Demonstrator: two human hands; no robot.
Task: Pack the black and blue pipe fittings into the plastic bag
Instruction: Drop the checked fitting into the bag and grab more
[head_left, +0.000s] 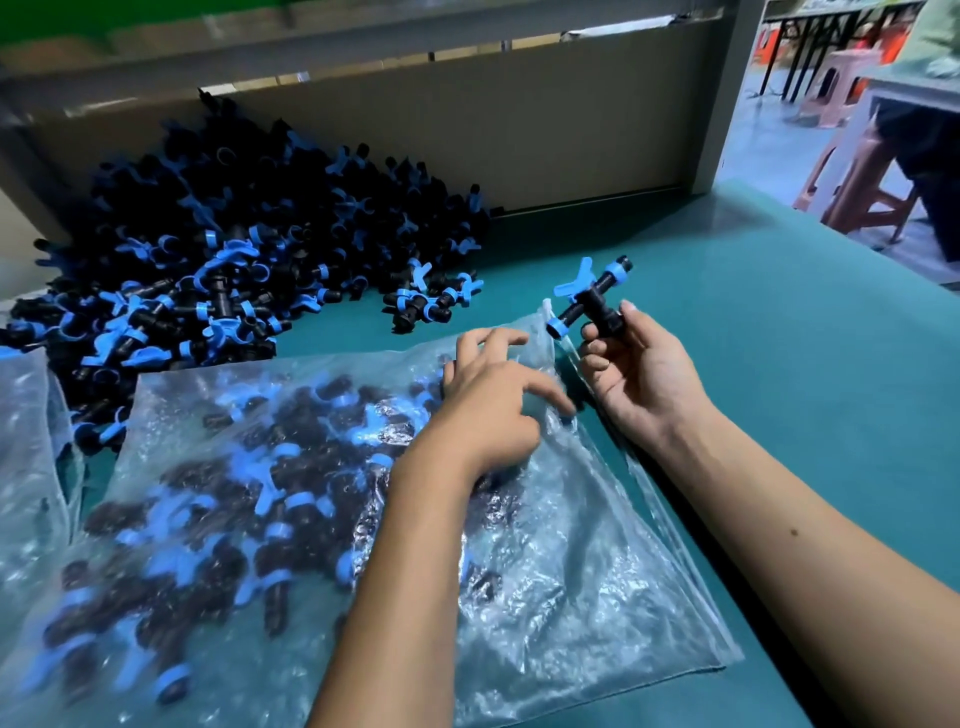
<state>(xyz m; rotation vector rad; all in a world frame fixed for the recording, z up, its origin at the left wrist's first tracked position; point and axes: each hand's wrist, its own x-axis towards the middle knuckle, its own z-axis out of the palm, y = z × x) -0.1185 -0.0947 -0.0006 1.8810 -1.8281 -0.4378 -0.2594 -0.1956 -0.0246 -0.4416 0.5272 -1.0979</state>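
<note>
Findings, referenced to the plastic bag (545, 519) lying flat on the green table (779, 322).

My right hand (641, 371) is just beyond the bag's right-hand mouth, fingers curled and clamped on one black and blue fitting (589, 301), a tee held above the opening. My left hand (491, 402) rests on top of the bag near that same mouth, fingers spread and loosely bent on the film; whether they pinch the film I cannot tell. The bag already carries many fittings, massed toward its closed left end. The loose pile (234, 249) lies behind the bag, against the cardboard wall (545, 130).

Assessment: step in hand is insertion. Recommended: lift the upper film with the left fingers to gape the mouth, lead the fitting in stem first so its blue wings do not snag, then push it leftward.
</note>
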